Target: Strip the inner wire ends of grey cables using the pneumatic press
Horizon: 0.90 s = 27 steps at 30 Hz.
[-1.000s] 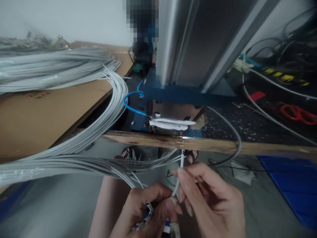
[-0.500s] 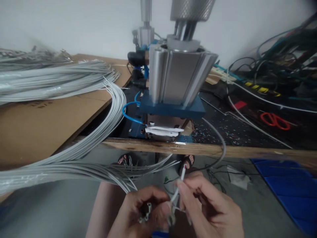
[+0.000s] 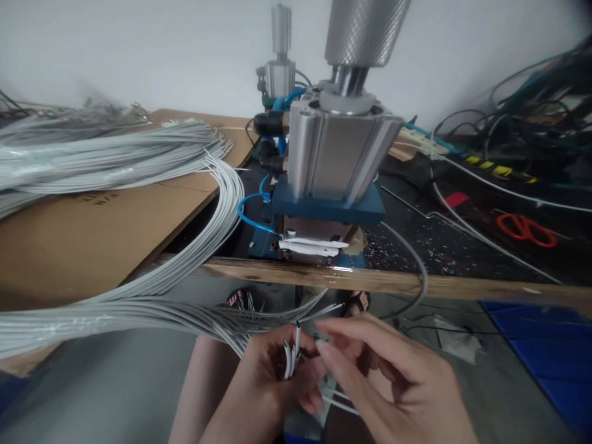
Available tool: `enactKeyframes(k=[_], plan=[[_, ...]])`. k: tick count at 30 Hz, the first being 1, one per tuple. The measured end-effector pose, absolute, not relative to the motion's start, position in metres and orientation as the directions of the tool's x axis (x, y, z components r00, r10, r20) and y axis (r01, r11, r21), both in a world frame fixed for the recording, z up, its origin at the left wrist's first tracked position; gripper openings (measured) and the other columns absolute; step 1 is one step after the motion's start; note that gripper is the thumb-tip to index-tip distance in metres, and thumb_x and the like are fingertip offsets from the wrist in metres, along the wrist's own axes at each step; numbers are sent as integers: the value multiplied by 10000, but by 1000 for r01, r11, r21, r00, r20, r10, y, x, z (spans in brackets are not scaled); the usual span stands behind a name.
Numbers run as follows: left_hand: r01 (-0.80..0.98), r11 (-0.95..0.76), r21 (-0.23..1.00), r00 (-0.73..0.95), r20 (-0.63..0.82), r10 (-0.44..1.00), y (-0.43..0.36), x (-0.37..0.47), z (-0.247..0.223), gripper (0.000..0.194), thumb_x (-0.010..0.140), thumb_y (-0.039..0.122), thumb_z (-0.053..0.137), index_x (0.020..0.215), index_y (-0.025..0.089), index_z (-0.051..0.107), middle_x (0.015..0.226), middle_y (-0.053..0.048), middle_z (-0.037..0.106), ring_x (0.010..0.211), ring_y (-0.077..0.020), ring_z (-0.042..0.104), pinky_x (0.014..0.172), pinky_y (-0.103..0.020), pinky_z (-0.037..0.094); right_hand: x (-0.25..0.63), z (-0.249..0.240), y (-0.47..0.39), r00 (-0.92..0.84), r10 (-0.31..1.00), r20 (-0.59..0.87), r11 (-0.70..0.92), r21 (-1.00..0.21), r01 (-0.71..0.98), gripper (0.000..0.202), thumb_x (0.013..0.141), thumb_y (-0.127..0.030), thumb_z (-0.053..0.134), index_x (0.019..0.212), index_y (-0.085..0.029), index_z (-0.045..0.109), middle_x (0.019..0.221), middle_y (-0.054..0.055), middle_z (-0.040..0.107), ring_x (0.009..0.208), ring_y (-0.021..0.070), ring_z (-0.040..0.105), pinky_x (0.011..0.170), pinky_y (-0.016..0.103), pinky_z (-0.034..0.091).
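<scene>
Below the bench edge, my left hand (image 3: 277, 376) is closed around several thin white cables (image 3: 289, 361). Their cut ends, with dark tips, poke up above its thumb. Close beside it, my right hand (image 3: 393, 376) has thumb and index finger in a pinch. A small greenish-white bit shows between those fingertips, too blurred to name. More white cable lengths (image 3: 340, 401) run beneath the right hand. On the bench ahead stands a metal pneumatic press (image 3: 342, 154) on a blue plate, with white strips at its front.
Bundles of grey cable (image 3: 115, 151) lie on cardboard (image 3: 60, 246) at left, and one bundle hangs over the wooden bench edge (image 3: 444, 283). At right are red-handled scissors (image 3: 525, 229) and tangled wires. A second press (image 3: 280, 74) stands behind. Small scraps litter the black surface.
The cable end with coloured wires that stood up from my right fingertips is no longer visible there. Cable ends now stand upright in my left hand. The view has shifted slightly.
</scene>
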<state>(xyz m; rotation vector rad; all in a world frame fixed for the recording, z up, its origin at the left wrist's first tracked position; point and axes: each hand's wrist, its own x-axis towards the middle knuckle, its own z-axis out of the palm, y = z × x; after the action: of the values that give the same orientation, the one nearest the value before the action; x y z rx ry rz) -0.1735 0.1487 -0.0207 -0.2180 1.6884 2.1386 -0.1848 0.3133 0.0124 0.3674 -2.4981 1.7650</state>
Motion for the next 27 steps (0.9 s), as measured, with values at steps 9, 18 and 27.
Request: enactKeyframes(k=[9,18,27], plan=[[-401,-153,903,-894,-350,280,140,-170,-18,437,795,553,879,900,164,709,651,22,648,517,-107,588,536,-212,481,-202,20,315,-973,-209,-100,194,-979,59,179,866,-391,790,750,-254,793,668,-20,679,630,127,575,607,239,454],[-355,-52,934,-860,-304,409,138,-161,-10,446,903,600,752,806,165,766,692,-5,597,659,-126,467,590,-251,310,-222,39,363,-735,-599,-318,450,-893,19,346,896,-446,718,658,-201,664,637,-19,588,619,140,466,572,296,315],[-450,-221,866,-891,-418,177,154,-157,13,563,848,690,764,679,175,615,543,77,402,479,-66,268,468,-246,146,-193,3,294,-968,-143,-206,-503,-827,250,317,809,-392,890,621,-220,700,535,-62,481,521,79,388,531,221,316]])
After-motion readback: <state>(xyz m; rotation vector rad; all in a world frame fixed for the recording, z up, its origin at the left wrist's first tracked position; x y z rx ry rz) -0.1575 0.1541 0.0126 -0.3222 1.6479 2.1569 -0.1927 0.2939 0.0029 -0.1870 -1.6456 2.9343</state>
